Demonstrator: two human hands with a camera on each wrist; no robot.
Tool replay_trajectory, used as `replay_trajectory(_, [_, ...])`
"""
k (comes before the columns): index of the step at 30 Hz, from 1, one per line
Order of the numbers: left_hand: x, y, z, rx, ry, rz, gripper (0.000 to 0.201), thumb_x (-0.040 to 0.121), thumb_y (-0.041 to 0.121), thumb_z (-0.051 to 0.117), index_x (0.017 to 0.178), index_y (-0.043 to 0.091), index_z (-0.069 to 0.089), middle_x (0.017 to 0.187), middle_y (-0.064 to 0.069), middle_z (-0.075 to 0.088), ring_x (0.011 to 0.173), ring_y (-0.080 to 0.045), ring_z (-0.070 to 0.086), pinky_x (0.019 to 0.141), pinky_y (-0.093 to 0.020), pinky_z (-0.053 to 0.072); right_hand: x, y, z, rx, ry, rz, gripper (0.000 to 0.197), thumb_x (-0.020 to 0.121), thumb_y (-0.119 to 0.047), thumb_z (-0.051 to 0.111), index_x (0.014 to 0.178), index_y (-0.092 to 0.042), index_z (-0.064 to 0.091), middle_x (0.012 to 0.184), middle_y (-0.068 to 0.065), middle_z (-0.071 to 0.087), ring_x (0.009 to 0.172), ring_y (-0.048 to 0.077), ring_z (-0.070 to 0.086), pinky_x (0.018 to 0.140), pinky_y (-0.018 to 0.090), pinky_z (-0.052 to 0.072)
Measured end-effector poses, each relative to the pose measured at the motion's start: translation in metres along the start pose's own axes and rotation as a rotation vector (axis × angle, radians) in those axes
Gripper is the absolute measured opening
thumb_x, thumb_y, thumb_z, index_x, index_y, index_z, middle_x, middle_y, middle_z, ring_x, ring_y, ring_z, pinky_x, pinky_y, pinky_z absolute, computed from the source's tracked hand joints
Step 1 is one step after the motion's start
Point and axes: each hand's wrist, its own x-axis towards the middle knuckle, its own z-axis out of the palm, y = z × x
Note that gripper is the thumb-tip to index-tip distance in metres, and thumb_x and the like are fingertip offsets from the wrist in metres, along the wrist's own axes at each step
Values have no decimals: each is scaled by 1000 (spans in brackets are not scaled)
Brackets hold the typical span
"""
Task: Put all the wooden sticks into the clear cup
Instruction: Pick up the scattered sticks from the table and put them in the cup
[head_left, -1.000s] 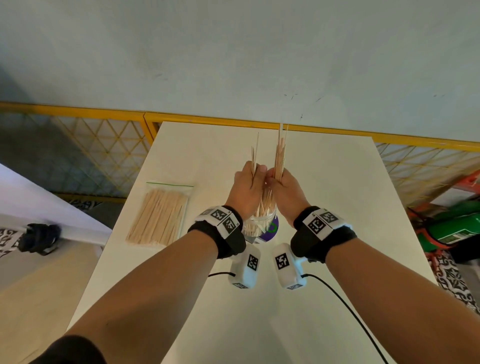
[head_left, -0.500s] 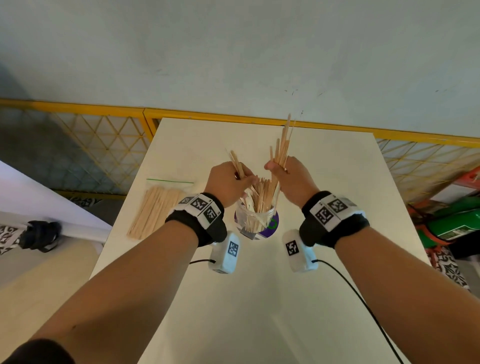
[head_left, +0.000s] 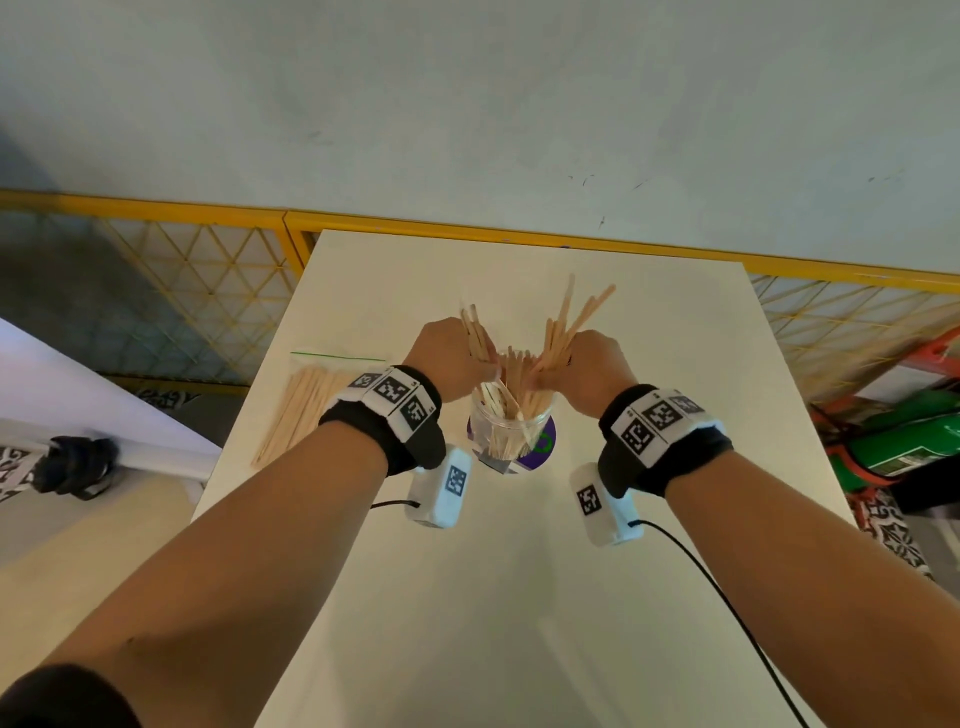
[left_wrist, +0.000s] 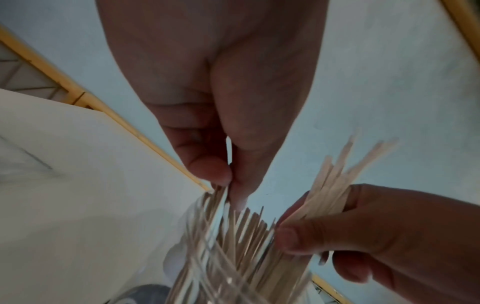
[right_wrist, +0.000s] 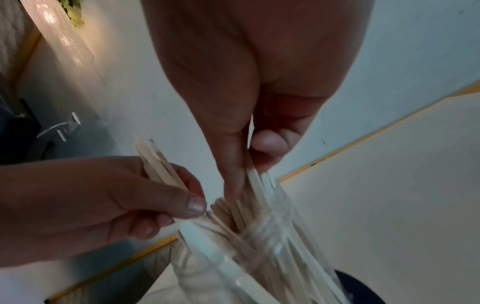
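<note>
At the far left of the white table (head_left: 519, 597) lies a zip bag of sticks (head_left: 306, 410), flat and untouched, presumably stock yet to be loaded. Next along, the left hand (head_left: 447, 364) hovers just above the cup's left rim, its thumb and fingers (left_wrist: 207, 166) pinched round a small bundle of wooden sticks (head_left: 475, 332) whose lower ends reach into the cup mouth; the grip looks meant to steer them down among those already standing there. In the middle, the clear cup (head_left: 511, 428) stands upright on a purple disc (head_left: 543, 447) and is packed with sticks that fan out toward the rim (the task's sticks are thus partly in the cup, partly in both hands, partly in the bag). To the right, the right hand (head_left: 587, 371) clenches a larger bundle (head_left: 571, 322), splayed outward and up, its lower ends also at the cup mouth, probably so each hand can feed its own side without tangling. Compared with half a second ago, both hands have dropped closer to the rim and the two bundles lean further apart; a second ago they were held upright and pressed together over the cup.
</note>
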Motion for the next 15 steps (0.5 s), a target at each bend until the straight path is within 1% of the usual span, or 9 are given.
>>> replay_trajectory(2, [-1,7,-5,29,-3,32,19,83,21,71,93,6,74,91,-10,71,76,-19,61,82,-34,53,1,-9,-7,-90,2,-24,29,74,-25,78,87,1,70,86,8,68,80,21,63,65,28,49])
replay_trajectory(4, [-2,14,-5,43,6,66,18,84,19,70,91,4,75,86,-9,72,80,-22,65,82,-33,51,-1,-16,-6,-110,36,-50,26,78,-22,75,87,1,69,86,8,66,83,23,64,69,30,48])
replay_trajectory(6, [-4,17,-2,38,-23,70,20,82,21,72,89,3,76,79,-9,73,79,-22,68,78,-31,51,-7,-23,0,-139,19,-58,27,79,-26,73,85,0,68,79,7,63,78,22,61,67,29,46])
replay_trajectory(8, [-5,15,1,-9,-70,49,24,82,25,73,89,3,76,70,-5,69,69,-19,66,72,-29,51,-11,-21,8,-100,-49,-36,28,77,-29,74,82,-2,70,68,4,62,71,20,59,64,28,46])
replay_trajectory(10, [-6,10,0,-87,-81,24,26,84,29,71,91,5,77,77,-6,71,73,-19,65,73,-29,52,-13,-19,7,2,-75,9,20,72,-26,78,80,-9,73,61,-3,60,66,16,59,57,22,43])
replay_trajectory(11, [-5,8,-2,-120,-64,21,25,84,32,70,92,9,77,82,-4,71,77,-17,64,72,-26,50,-11,-17,6,25,-78,16,19,70,-26,80,80,-11,73,61,-5,60,64,14,58,55,20,41])
replay_trajectory(12, [-5,5,-4,-145,-32,26,22,84,33,70,92,13,77,84,1,69,78,-12,61,70,-19,46,-11,-15,4,29,-75,11,20,68,-26,81,79,-12,73,63,-3,62,64,13,57,54,20,39])
replay_trajectory(13, [-5,3,-5,-164,18,47,19,84,32,70,92,16,76,84,6,67,77,-7,58,68,-14,41,-9,-13,3,17,-68,3,21,68,-26,81,78,-9,72,67,1,65,65,15,57,54,20,39])
replay_trajectory(15, [-3,-1,-6,-181,128,108,11,85,28,69,88,18,74,81,12,64,73,1,55,64,-10,36,-10,-11,3,0,-26,-31,27,70,-25,80,82,-3,72,79,12,70,70,19,55,56,23,40])
